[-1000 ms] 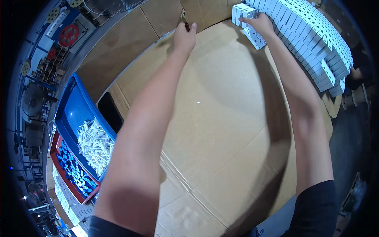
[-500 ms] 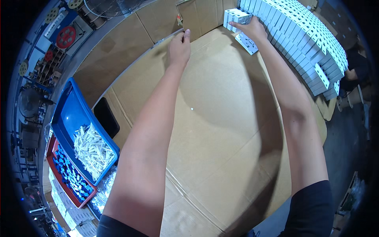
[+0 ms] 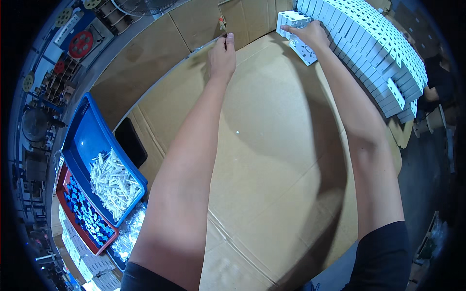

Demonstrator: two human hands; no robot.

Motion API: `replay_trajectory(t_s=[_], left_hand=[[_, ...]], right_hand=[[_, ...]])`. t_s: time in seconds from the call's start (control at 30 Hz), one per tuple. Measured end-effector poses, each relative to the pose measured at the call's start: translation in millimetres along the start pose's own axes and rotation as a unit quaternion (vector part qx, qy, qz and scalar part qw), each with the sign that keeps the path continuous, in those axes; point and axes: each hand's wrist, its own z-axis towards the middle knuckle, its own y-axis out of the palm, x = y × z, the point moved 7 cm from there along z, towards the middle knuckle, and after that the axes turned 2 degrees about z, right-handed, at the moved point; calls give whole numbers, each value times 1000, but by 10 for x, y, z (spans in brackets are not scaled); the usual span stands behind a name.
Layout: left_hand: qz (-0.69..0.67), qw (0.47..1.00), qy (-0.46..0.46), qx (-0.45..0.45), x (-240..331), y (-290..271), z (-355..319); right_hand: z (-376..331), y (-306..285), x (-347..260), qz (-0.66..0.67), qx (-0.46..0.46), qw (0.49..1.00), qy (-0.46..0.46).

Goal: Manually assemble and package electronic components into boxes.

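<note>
My left hand (image 3: pixel 222 59) is closed, thumb up, by the foot of the far cardboard wall. Whatever its fingers may hold is too small or hidden to make out. At the far right my right hand (image 3: pixel 312 36) reaches to a small group of white rectangular blocks (image 3: pixel 292 20), its thumb on their near side and its other fingers hidden behind. Below that hand a flat white piece with dark holes (image 3: pixel 303 51) lies tilted. Beside it runs a long stacked pile of similar white blocks (image 3: pixel 369 43).
At left, a blue tray (image 3: pixel 77 148) holds white slender pieces, overlapping a red tray (image 3: pixel 73 213) of small blue parts. A black phone-like slab (image 3: pixel 131 142) lies beside them. Cardboard (image 3: pixel 272 160) covers the table; a tiny white bit (image 3: pixel 237 132) rests on it. Another person (image 3: pixel 434 85) is at far right.
My left hand has shifted slightly farther toward the cardboard wall. My right hand stays at the white blocks, almost unmoved.
</note>
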Motion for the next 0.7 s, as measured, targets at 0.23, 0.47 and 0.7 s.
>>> replay_trajectory(t_s=[0.23, 0.47, 0.7], left_hand=[[-18, 1000, 2, 21, 6, -6, -12], [-33, 999, -9, 21, -42, -59, -21], [-15, 997, 23, 69, -28, -57, 15]], right_hand=[[100, 121, 67, -1, -25, 1000, 10], [-81, -18, -36, 57, -65, 995, -42], [-22, -435, 463, 360, 96, 928, -1]])
